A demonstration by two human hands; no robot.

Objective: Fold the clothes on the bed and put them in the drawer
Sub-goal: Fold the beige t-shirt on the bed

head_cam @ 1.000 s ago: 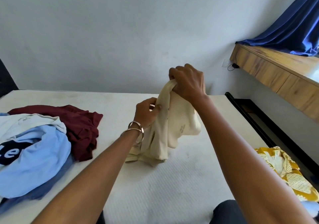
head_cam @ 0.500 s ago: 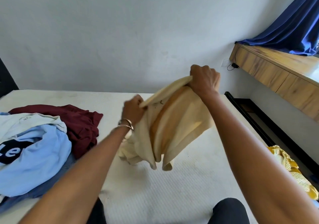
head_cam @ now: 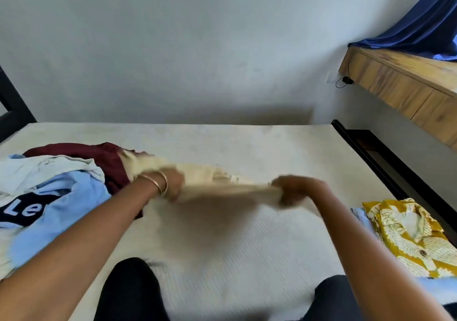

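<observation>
A cream garment (head_cam: 217,181) is stretched out sideways just above the white bed (head_cam: 247,234), blurred by motion. My left hand (head_cam: 173,183), with bangles on the wrist, grips its left part. My right hand (head_cam: 291,191) grips its right end. One cream end trails left over the maroon garment (head_cam: 99,157). A heap of unfolded clothes lies at the left: a light blue shirt with a dark print (head_cam: 49,204) and a pale garment (head_cam: 37,172). A folded yellow patterned shirt (head_cam: 410,234) sits on a stack at the right.
A wooden shelf unit with drawer fronts (head_cam: 405,88) hangs on the right wall, a blue curtain (head_cam: 420,29) draped over it. The dark bed frame (head_cam: 385,155) runs along the right side. My knees in dark trousers (head_cam: 128,291) rest on the near edge.
Both hands dropped from chest height toward the mattress and spread apart, pulling the cream garment from a hanging bunch into a wide, flat stretch. The view tilted down.
</observation>
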